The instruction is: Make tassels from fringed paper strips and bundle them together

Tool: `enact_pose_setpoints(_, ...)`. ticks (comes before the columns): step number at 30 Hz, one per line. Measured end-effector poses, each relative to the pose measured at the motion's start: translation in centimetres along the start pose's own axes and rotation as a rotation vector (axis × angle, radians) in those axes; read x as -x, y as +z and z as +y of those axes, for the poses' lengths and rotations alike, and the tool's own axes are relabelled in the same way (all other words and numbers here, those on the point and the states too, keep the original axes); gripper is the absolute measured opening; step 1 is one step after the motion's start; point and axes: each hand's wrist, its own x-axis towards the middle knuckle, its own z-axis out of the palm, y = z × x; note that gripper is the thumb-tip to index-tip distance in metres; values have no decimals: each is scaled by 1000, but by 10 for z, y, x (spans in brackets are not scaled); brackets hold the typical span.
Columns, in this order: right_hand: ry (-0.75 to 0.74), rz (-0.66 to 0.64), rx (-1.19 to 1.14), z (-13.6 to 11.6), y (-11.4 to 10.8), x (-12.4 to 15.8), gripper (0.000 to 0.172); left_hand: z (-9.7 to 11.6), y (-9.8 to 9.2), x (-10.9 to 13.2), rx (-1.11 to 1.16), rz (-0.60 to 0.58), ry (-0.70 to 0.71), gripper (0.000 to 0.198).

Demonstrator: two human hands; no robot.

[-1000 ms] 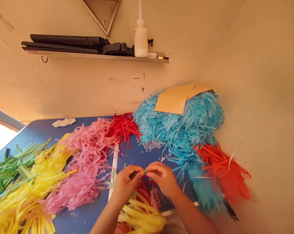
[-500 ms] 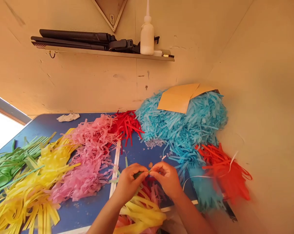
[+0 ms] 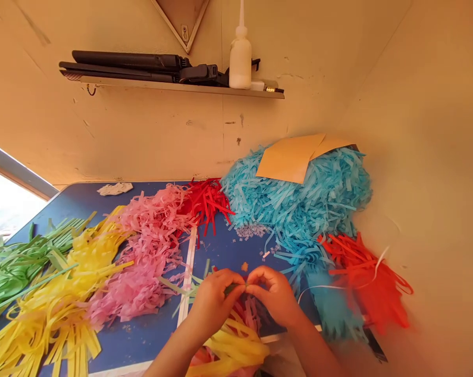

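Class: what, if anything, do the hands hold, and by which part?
Left hand and right hand pinch a small green strip between their fingertips; which part cannot be told.

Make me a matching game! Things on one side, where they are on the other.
Things:
1 white bottle
2 tan card
3 green strip pile
4 small green piece

Places:
A far left of the table
B between left hand and right hand
C on the shelf
D on the blue pile

Pairs: 1-C, 2-D, 3-A, 4-B
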Motion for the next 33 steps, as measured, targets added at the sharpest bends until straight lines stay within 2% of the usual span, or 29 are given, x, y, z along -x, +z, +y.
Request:
enact_pose_setpoints(6,-57,33,9,1,1,2,10,2,-4,-1,110,-59,29,18)
enact_pose_setpoints(9,-32,40,60,-3,2,5,16,1,-3,0,64,-21,8,14)
enact_pose_setpoints(12,-9,-14,21,-4,-2,6,22,-1,-3,1,22,-2,27,13)
enact_pose_setpoints(16,36,-29,-6,-1,-7,7,8,-4,-3,0,-42,-18,111,18)
enact_pose_setpoints(17,26,-17,20,-1,-7,7,10,-4,-3,0,-55,-13,144,18)
enact_pose_setpoints(21,-88,6,200,-3,-4,9,11,-3,-3,-1,-97,55,236,16)
enact_pose_setpoints(25,-165,48,332,-9,-5,12,14,-3,-4,-1,-158,95,227,15)
enact_pose_setpoints(31,-232,108,347,-14,-2,14,12,-7,5,-1,-130,309,436,10)
enact_pose_setpoints(33,-247,117,347,-16,0,14,11,-7,7,-1,-130,356,467,10)
